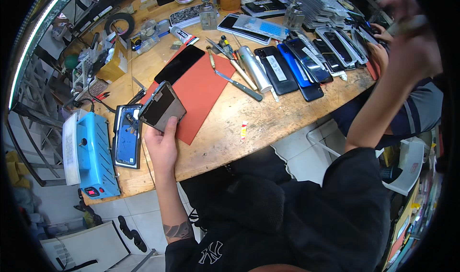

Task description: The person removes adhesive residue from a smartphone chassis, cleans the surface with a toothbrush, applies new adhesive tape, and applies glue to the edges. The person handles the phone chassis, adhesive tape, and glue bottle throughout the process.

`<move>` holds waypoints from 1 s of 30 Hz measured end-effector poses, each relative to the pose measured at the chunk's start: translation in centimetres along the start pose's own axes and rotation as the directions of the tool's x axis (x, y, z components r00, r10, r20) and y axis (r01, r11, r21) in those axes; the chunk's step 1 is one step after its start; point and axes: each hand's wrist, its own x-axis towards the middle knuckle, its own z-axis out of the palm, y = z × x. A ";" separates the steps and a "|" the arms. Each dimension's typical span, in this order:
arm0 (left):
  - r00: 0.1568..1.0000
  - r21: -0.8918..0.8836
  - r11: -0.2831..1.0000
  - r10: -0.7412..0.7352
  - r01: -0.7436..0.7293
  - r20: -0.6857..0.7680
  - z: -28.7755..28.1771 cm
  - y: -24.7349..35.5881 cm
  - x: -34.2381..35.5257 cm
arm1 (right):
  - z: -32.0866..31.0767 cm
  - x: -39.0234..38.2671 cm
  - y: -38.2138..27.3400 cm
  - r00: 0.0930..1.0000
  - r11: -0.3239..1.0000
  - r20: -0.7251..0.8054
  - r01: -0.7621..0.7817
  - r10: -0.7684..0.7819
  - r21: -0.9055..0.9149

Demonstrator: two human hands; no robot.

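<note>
My left hand [162,145] grips a phone screen part [160,108] with a dark, partly grey back, tilted over the red mat [211,94]. A black phone [179,63] lies on the mat. Left of my hand is an opened phone housing [125,135] with a blue inside. My right hand [414,46] is raised high at the upper right, smeared by motion; whether it holds anything is unclear. A small yellow-and-red tube [243,130] lies on the bare wood.
The workbench [268,118] carries a blue machine [98,157] at left, tools [244,87], a silver cylinder [254,68], several phones [275,70] and stacked plastic trays [316,8]. At right a co-worker's hands [378,56] work beside a white chair [407,166].
</note>
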 end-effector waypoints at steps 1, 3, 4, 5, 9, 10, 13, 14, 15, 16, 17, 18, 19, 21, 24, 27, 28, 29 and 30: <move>1.000 0.001 1.000 -0.010 0.010 -0.002 0.0 0.0 0.0 | 1.6 -3.0 0.3 0.975 0.986 0.144 -0.164 0.167 -0.031; 1.000 0.030 1.000 0.009 -0.009 0.021 -0.1 -0.1 -0.1 | 3.9 -9.2 1.8 0.744 0.779 0.229 -0.594 0.627 -0.202; 1.000 0.054 0.999 0.006 -0.008 0.019 -0.2 -0.1 -0.1 | 3.8 -10.7 3.9 0.572 0.616 0.238 -0.678 0.785 -0.401; 0.999 0.093 0.995 0.042 -0.045 0.025 -0.2 -0.1 -0.2 | 3.5 -12.4 6.8 0.533 0.542 0.165 -0.699 0.830 -0.466; 1.000 0.111 0.994 0.005 -0.005 0.003 -0.1 -0.1 -0.2 | -3.6 -13.6 18.3 0.637 0.326 -0.106 -0.523 0.764 -0.787; 1.000 0.095 0.995 0.023 -0.024 0.014 -0.1 -0.1 -0.1 | -5.3 -13.5 20.5 0.578 0.287 -0.129 -0.572 0.806 -0.769; 0.999 0.106 0.994 0.023 -0.028 0.046 -0.4 -0.1 -0.1 | -7.7 -13.9 24.3 0.418 0.253 -0.242 -0.824 0.876 -0.508; 0.998 0.109 0.993 0.032 -0.038 0.058 -0.4 -0.2 -0.1 | -7.9 -14.1 24.7 0.407 0.229 -0.240 -0.811 0.881 -0.538; 0.997 0.115 0.992 0.038 -0.046 0.071 -0.5 -0.2 -0.1 | -7.8 -14.4 24.7 0.414 0.254 -0.184 -0.793 0.891 -0.554; 0.995 0.124 0.991 0.045 -0.055 0.085 -0.6 -0.2 -0.1 | -7.6 -14.8 24.5 0.513 0.238 -0.228 -0.689 0.828 -0.685; 0.996 0.125 0.991 0.047 -0.057 0.078 -0.6 -0.2 -0.1 | -7.4 -15.1 24.3 0.621 0.254 -0.197 -0.561 0.758 -0.788; 0.996 0.124 0.991 0.050 -0.059 0.071 -0.6 -0.2 -0.1 | -7.1 -15.3 23.9 0.714 0.254 -0.140 -0.415 0.686 -0.873; 0.997 0.122 0.991 0.054 -0.061 0.062 -0.6 -0.1 -0.1 | -6.9 -15.4 23.7 0.721 0.257 -0.081 -0.347 0.688 -0.902; 0.995 0.109 0.991 0.066 -0.073 0.069 -0.5 -0.1 -0.2 | -6.7 -15.5 23.3 0.678 0.218 -0.074 -0.335 0.731 -0.916; 0.995 0.099 0.993 0.062 -0.070 0.079 -0.3 0.1 -0.1 | -6.3 -15.4 23.2 0.673 0.186 -0.125 -0.370 0.729 -0.910; 0.995 0.090 0.994 0.055 -0.062 0.077 -0.3 0.0 -0.1 | -5.5 -15.6 22.9 0.649 0.173 -0.126 -0.376 0.751 -0.910; 0.996 0.086 0.994 0.054 -0.061 0.077 -0.3 0.0 0.0 | -5.3 -15.6 22.7 0.661 0.164 -0.168 -0.410 0.731 -0.897; 0.996 0.073 0.995 0.057 -0.062 0.073 -0.4 -0.1 0.0 | -5.1 -15.8 22.5 0.672 0.173 -0.190 -0.434 0.716 -0.884; 0.996 0.058 0.996 0.058 -0.062 0.067 -0.4 -0.2 0.0 | -5.0 -15.9 22.2 0.705 0.202 -0.205 -0.448 0.679 -0.871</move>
